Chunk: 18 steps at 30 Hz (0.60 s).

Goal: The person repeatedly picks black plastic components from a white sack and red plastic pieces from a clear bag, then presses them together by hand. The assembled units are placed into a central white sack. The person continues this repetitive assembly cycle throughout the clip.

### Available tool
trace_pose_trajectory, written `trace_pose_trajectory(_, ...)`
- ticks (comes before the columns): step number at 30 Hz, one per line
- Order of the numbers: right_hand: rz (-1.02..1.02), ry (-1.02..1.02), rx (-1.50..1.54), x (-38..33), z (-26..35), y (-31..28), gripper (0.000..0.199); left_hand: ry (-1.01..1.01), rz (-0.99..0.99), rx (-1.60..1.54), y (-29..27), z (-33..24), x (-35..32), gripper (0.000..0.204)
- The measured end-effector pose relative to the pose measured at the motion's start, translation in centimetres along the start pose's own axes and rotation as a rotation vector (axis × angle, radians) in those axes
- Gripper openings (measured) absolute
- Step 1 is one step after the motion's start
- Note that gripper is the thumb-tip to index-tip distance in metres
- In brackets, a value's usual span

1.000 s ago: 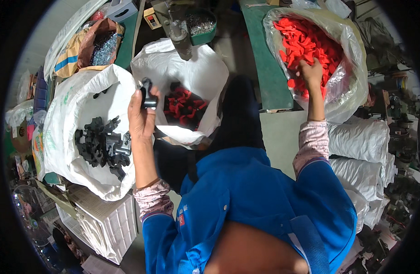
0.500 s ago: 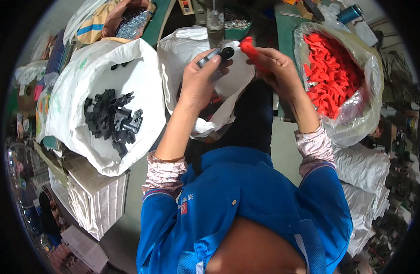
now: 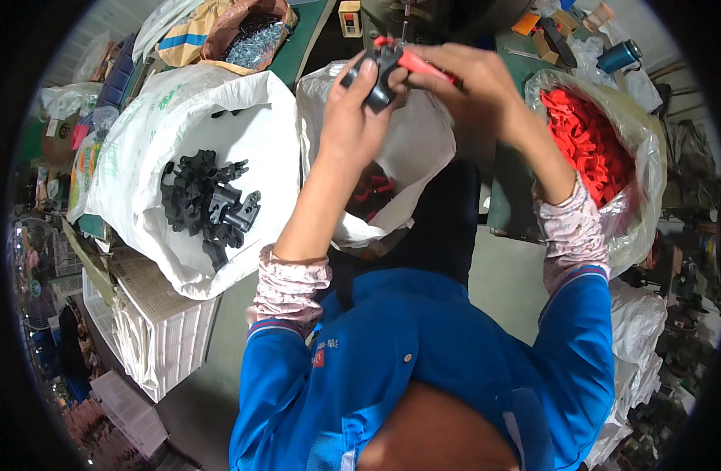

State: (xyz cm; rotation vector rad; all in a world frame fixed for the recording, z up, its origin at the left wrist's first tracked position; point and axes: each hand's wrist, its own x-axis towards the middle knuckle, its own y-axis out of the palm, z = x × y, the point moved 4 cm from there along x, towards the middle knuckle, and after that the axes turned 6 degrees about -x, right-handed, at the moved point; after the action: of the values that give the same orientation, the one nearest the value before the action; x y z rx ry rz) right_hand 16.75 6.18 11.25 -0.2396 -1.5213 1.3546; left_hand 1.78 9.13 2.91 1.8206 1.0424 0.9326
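Note:
My left hand is closed around a black plastic fitting with a short tube-like body. A red plastic lever meets the top of that fitting, and its far end is between the fingers of my right hand, which is slightly blurred. Both hands are above the middle white sack, which holds red and black pieces. On the left, a white sack contains loose black fittings. To the right, a clear plastic bag is filled with red levers.
A thin metal rod stands beyond my hands. Small metal pins lie in a paper bag at the far left. A wrench and a teal bottle are at the far right. A white crate stands at lower left.
The red lever, held apart from the black fitting before, now touches its top. The fitting has been tilted, and both hands have moved slightly farther away.

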Motion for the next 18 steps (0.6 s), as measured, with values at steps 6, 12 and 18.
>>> trace_pose_trajectory(6, 0.002, 0.239, 0.065, 2.2, -2.1, -1.4, 0.03, -0.074, -0.143, 0.418, 2.7, -2.2, 3.7, 0.029)
trace_pose_trajectory(12, 0.05, 0.557, 0.514, -0.2, -2.6, 2.5, 0.037, -0.11, -0.2, 0.461, 1.5, -1.8, 2.9, 0.036)
trace_pose_trajectory(18, -0.071, 0.685, 0.656, -3.6, -2.7, -0.4, 0.041, 0.161, -0.248, 0.933, -4.0, -6.5, -3.3, 0.032)
